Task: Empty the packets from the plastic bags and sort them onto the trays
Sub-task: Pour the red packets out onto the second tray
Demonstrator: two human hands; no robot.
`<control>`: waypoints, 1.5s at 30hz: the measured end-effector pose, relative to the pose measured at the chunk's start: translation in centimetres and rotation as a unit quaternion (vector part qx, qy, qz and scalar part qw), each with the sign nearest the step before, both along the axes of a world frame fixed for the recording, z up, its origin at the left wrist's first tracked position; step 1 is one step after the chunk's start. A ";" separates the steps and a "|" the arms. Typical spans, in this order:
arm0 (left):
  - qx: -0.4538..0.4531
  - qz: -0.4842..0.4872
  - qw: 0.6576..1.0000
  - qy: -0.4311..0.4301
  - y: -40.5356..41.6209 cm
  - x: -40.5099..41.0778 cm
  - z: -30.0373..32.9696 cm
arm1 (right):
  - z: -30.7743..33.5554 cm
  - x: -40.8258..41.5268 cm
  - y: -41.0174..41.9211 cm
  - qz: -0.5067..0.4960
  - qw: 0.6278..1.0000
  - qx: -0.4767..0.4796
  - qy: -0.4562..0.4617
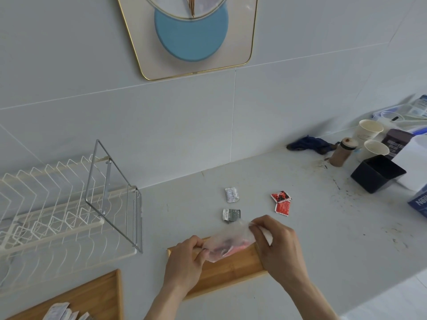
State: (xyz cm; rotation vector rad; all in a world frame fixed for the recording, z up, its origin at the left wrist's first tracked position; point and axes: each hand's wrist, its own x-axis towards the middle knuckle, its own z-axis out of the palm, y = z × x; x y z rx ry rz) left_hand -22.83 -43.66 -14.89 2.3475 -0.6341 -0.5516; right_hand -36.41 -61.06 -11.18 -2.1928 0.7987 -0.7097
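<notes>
Head view. Both hands work above a wooden tray (233, 271) on the grey counter (323, 239). They hold one clear plastic bag (227, 242) stretched between them, above the tray's far edge.

Left hand (184, 264): fingers closed together, pinching the bag's left end. Right hand (276, 241): fingers closed on the bag's right end, which is bunched white under the fingertips. Inside the bag: red and dark shapes, presumably packets; number cannot be told through the film.

Loose on the counter, beyond the bag:
- white packet (231, 194), farthest back on the left.
- grey packet (231, 215), nearer, just beside the bag's upper edge; whether it touches the bag cannot be told.
- two red packets (281, 202) to the right, one touching the other, well apart from the white and grey pair.

Second wooden tray (97, 296) at bottom left, partly out of frame; pale packets (61, 311) lie on its near end.

Left: white wire dish rack (50, 215) with a metal frame standing in it. Far right: two paper cups (369, 137), a brown shaker bottle (342, 152), a black square container (377, 173) and a blue cloth (309, 144), all well apart from the hands.
</notes>
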 end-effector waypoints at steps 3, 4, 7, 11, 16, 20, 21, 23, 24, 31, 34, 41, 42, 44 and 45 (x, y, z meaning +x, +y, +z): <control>0.001 0.001 1.000 0.011 0.0 0.0 0.0 | 0.5 0.1 -0.1 -0.004 1.000 -0.027 0.005; 0.002 -0.002 1.000 0.011 0.0 0.1 -0.1 | 0.6 0.1 -0.1 -0.004 0.999 -0.031 0.006; -0.001 -0.002 1.000 0.016 0.0 0.1 0.1 | 0.7 0.2 -0.1 -0.017 0.999 -0.028 0.000; -0.003 -0.002 1.000 0.016 -0.1 0.1 0.1 | 0.9 -0.1 0.0 -0.025 0.999 -0.026 -0.007; -0.006 -0.010 1.000 0.009 -0.3 0.0 -0.1 | 1.4 -0.2 -0.1 -0.029 0.999 -0.026 -0.023; -0.020 -0.008 1.000 0.005 -0.8 -0.1 0.0 | 1.9 -0.4 -0.2 -0.021 0.999 -0.036 -0.026; -0.023 -0.010 1.000 0.005 -0.9 -0.1 0.0 | 2.1 -0.4 -0.3 -0.024 0.998 -0.042 -0.030; -0.025 -0.008 1.000 0.001 -1.0 -0.2 -0.1 | 2.4 -0.3 -0.3 -0.012 0.997 -0.065 -0.026; -0.027 -0.007 1.000 0.002 -1.0 -0.2 -0.2 | 2.6 -0.4 -0.2 -0.009 0.997 -0.074 -0.025; -0.039 -0.004 0.999 0.005 -1.2 -0.5 -0.1 | 3.4 -0.4 -0.5 0.004 0.994 -0.112 0.010; -0.041 -0.003 0.999 0.004 -1.0 -0.5 0.1 | 3.6 -0.5 -0.6 0.002 0.993 -0.116 0.014; -0.093 0.023 0.995 0.039 -0.6 -0.2 -0.1 | 3.5 -0.8 -0.6 -0.014 0.997 -0.073 -0.010; -0.099 0.034 0.993 0.047 -0.5 -0.2 -0.1 | 3.5 -0.9 -0.5 -0.006 0.997 -0.070 -0.010; -0.110 0.056 0.991 0.061 -0.2 -0.2 -0.1 | 3.5 -0.9 -0.7 0.005 0.998 -0.061 -0.014; -0.116 0.066 0.989 0.071 -0.1 -0.1 -0.1 | 3.5 -1.0 -0.8 -0.002 0.999 -0.040 -0.023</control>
